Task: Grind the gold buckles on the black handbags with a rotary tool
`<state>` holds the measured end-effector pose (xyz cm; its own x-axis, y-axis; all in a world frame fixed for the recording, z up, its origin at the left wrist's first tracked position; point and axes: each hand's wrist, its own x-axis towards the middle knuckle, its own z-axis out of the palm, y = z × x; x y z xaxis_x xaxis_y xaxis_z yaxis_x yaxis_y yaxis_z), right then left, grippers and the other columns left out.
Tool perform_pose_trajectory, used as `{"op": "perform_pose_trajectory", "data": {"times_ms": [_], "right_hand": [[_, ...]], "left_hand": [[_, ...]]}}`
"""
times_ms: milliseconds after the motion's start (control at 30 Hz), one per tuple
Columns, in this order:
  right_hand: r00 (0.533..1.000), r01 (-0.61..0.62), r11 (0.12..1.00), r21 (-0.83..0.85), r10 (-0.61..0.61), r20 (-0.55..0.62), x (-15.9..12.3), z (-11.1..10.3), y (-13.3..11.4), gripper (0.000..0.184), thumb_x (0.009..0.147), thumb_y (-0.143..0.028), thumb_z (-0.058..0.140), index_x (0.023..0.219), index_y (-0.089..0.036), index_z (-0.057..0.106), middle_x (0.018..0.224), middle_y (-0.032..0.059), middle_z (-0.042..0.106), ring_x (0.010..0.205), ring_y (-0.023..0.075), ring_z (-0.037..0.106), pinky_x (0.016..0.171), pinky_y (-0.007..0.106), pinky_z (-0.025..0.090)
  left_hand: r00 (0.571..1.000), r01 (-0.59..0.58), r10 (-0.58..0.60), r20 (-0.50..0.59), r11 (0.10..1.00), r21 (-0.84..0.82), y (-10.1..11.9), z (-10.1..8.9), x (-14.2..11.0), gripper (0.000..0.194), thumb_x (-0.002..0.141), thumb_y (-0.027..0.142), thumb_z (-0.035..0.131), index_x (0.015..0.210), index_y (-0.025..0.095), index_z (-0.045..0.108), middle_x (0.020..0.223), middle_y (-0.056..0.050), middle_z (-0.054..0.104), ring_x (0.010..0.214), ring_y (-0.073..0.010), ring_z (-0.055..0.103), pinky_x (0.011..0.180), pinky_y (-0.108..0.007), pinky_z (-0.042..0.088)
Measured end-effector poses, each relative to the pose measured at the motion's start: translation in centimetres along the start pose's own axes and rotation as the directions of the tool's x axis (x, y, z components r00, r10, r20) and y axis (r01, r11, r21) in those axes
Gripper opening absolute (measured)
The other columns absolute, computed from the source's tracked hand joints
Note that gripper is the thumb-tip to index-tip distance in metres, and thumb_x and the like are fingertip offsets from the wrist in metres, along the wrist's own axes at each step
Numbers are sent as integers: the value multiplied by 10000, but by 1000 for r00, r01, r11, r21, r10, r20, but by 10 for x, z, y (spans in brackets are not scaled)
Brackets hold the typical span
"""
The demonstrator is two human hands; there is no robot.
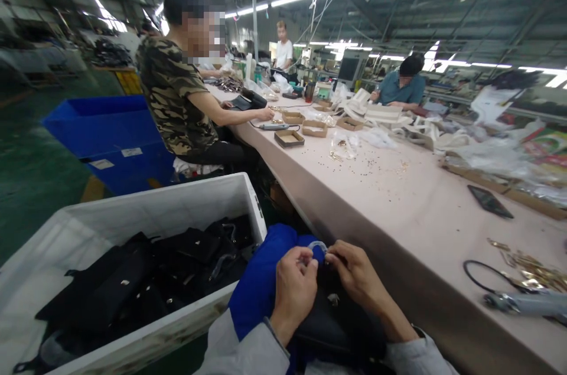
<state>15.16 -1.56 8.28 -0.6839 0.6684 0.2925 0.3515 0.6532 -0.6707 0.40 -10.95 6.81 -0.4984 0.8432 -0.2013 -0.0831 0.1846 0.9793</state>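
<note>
Left hand (296,283) and right hand (354,271), both pinched closed, hold a translucent curved strip (317,244)

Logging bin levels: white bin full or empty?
Partly filled: black items lie piled inside the white bin, its far side showing bare above them.

Lap cloth (254,286): bright blue. Piece in lap (330,325): black. Sleeves (248,346): pale grey. Counter (420,233): plain pinkish beige. Near bin (177,201): white; pile inside (104,292): black. Far bin (117,142): blue, 2 white labels (132,152). Co-worker's shirt (175,82): camouflage, green, tan, black. Metal parts (527,263): gold. Floor (31,171): dark green.
</note>
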Motion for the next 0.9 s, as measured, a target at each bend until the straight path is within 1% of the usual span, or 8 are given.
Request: {"op": "perform_pose_trajectory", "data": {"times_ms": [33,67,133,167,267,400,633,900], "right_hand": [[999,-36,999,30,35,20,4,-1,2,307,1044,-347,522,833,-190,680,771,26,629,714,181,584,694,309,434],[997,-71,996,58,69,36,7,-1,4,318,1036,-368,531,823,-189,684,768,24,639,722,186,592,695,306,437],[991,-130,987,98,125,55,11,1,7,335,1021,-397,542,803,-187,687,764,21,654,735,193,601,694,302,440],[987,-152,982,111,146,59,12,3,10,337,1014,-402,547,798,-186,689,763,20,659,739,195,604,696,301,441],[977,-202,967,156,187,108,11,6,16,311,1005,-395,555,855,-180,723,779,17,668,754,197,610,711,298,445],[962,-243,951,190,212,173,9,6,22,293,996,-396,569,953,-174,754,828,28,685,777,200,611,721,298,454],[953,-271,950,153,243,179,11,8,24,290,974,-381,576,910,-168,761,819,34,701,757,197,604,692,293,444],[954,-288,947,144,270,132,8,15,32,271,927,-351,592,855,-161,771,778,31,695,716,185,571,645,280,418]], "left_hand": [[995,-90,89,33,996,19,-1,-1,3,204,815,218,702,993,140,764,859,-80,775,549,-130,659,551,-230,477],[987,-128,126,102,992,13,-3,0,8,224,820,208,692,1015,138,777,822,-73,776,573,-144,680,582,-240,492],[968,-99,100,232,995,-16,-9,2,18,180,842,200,649,903,123,800,596,-34,700,485,-144,629,519,-238,437],[964,-70,73,257,997,-21,-13,5,24,178,846,190,633,820,122,796,498,-11,636,424,-132,571,476,-235,387],[981,-11,16,196,1000,-25,-23,11,34,189,807,143,638,653,134,746,418,16,566,358,-99,456,435,-234,316],[978,44,-28,206,996,-73,-31,13,38,185,783,148,653,611,136,721,405,13,569,350,-91,447,433,-228,293],[960,69,-53,276,996,-51,-34,8,40,214,846,211,614,721,128,767,410,24,574,308,-71,378,400,-221,238],[977,78,-86,197,996,52,-32,14,39,266,840,178,604,593,153,702,372,32,525,330,-92,436,398,-212,288]]}}
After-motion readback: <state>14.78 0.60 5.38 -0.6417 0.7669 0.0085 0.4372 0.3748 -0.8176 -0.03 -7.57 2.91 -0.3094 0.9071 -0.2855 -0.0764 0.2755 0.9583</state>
